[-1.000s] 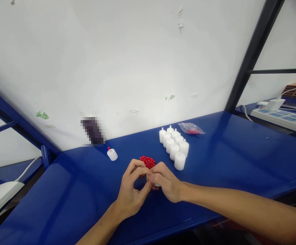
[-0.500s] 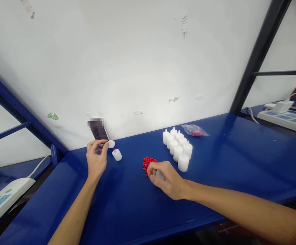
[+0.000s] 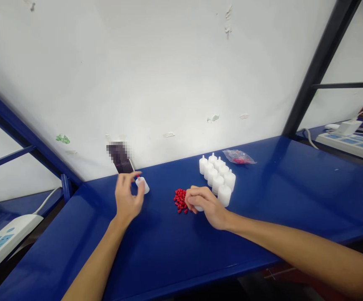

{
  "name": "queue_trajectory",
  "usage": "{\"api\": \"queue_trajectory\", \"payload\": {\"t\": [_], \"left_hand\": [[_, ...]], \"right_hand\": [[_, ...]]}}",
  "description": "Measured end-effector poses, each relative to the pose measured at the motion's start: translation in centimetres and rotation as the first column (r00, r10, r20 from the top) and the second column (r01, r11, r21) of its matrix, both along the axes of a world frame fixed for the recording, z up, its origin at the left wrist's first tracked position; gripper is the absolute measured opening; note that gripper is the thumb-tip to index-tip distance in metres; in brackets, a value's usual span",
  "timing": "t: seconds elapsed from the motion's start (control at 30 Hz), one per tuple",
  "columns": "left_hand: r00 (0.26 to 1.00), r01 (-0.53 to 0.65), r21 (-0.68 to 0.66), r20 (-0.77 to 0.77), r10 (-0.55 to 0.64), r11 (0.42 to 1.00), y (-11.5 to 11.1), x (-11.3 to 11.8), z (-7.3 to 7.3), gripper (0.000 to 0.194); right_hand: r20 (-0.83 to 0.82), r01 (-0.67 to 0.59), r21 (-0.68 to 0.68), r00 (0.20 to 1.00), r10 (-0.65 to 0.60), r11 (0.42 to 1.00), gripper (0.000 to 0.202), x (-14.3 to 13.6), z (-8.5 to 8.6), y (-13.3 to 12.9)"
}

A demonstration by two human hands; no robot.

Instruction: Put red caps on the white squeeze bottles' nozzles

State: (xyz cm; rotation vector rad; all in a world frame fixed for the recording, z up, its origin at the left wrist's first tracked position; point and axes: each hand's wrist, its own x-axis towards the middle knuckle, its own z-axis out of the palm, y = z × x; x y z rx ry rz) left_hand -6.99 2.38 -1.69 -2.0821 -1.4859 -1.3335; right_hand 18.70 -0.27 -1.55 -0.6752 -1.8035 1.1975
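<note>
My left hand is beside a small white squeeze bottle on the blue table. A red cap tops this bottle, and my thumb and fingers are apart around it. Anything behind the hand is hidden. Closed around another white bottle, mostly covered by the fingers, my right hand is at the right edge of a pile of small red caps. Just beyond that hand stand several uncapped white bottles in two rows, nozzles upward.
A clear plastic bag with red caps lies near the wall. A dark phone-like object leans against the wall behind my left hand. Blue and black frame posts rise at both sides, with power strips beyond them.
My left hand has moved right and its fingers have parted; the white bottle it pinched is out of sight. My right hand has lifted slightly off the cap pile, still around its bottle.
</note>
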Motion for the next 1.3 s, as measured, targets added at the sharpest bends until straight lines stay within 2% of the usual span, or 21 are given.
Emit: {"api": "queue_trajectory", "payload": {"t": [0.03,0.07,0.1,0.17,0.27,0.4,0.57,0.7,0.9,1.1,1.2,1.3], "left_hand": [[0.986,0.121,-0.052,-0.108,-0.126,0.991,-0.7,0.8,0.0,0.017],[0.936,0.241,-0.171,-0.221,-0.275,0.955,-1.3,1.6,0.0,0.013],[0.865,0.309,-0.303,-0.304,-0.398,0.902,-1.9,2.4,-0.1,0.012],[0.776,0.312,-0.463,-0.379,-0.504,0.83,-2.7,3.8,-0.4,0.011],[0.772,0.259,-0.513,-0.399,-0.494,0.819,-3.0,4.9,-0.8,0.013],[0.784,0.246,-0.559,-0.365,-0.502,0.792,-2.8,5.2,-1.3,0.015],[0.81,0.308,-0.582,-0.255,-0.528,0.753,-3.2,5.4,-0.9,0.013],[0.871,0.342,-0.538,-0.125,-0.475,0.77,-3.4,5.4,-0.5,0.017],[0.836,0.287,-0.537,-0.263,-0.481,0.793,-3.2,5.1,-0.7,0.012],[0.789,0.256,-0.612,-0.314,-0.527,0.748,-3.2,5.0,-0.7,0.013],[0.801,0.293,-0.641,-0.241,-0.548,0.71,-3.3,4.9,-0.7,0.014],[0.858,0.371,-0.626,-0.052,-0.511,0.686,-3.4,5.1,-0.5,0.017]], "right_hand": [[-0.022,0.028,-0.012,0.999,-0.028,1.0,0.032,0.0,-0.2,0.2],[-0.042,0.041,-0.029,0.998,-0.042,0.999,0.034,-0.1,-0.5,0.4],[-0.063,0.046,-0.053,0.997,-0.05,0.998,0.035,-0.1,-0.7,0.5],[-0.101,0.056,-0.094,0.993,-0.065,0.994,0.035,-0.3,-1.2,0.7],[-0.107,0.06,-0.106,0.992,-0.072,0.993,0.031,-0.5,-1.5,0.6],[-0.1,0.021,-0.145,0.994,-0.035,0.989,0.028,-0.7,-1.1,0.2],[-0.07,-0.01,-0.144,0.998,0.0,0.989,0.045,-0.7,-0.9,0.1],[-0.023,0.007,-0.166,1.0,-0.011,0.986,0.046,-0.8,-1.1,0.1],[-0.092,0.036,-0.172,0.994,-0.052,0.984,0.043,-0.7,-1.4,0.5],[-0.049,0.036,-0.153,0.998,-0.044,0.988,0.042,-0.7,-1.1,0.4],[-0.038,0.038,-0.154,0.998,-0.044,0.987,0.042,-0.7,-1.0,0.3],[-0.052,0.019,-0.157,0.998,-0.027,0.987,0.043,-0.7,-1.2,0.3]]}}
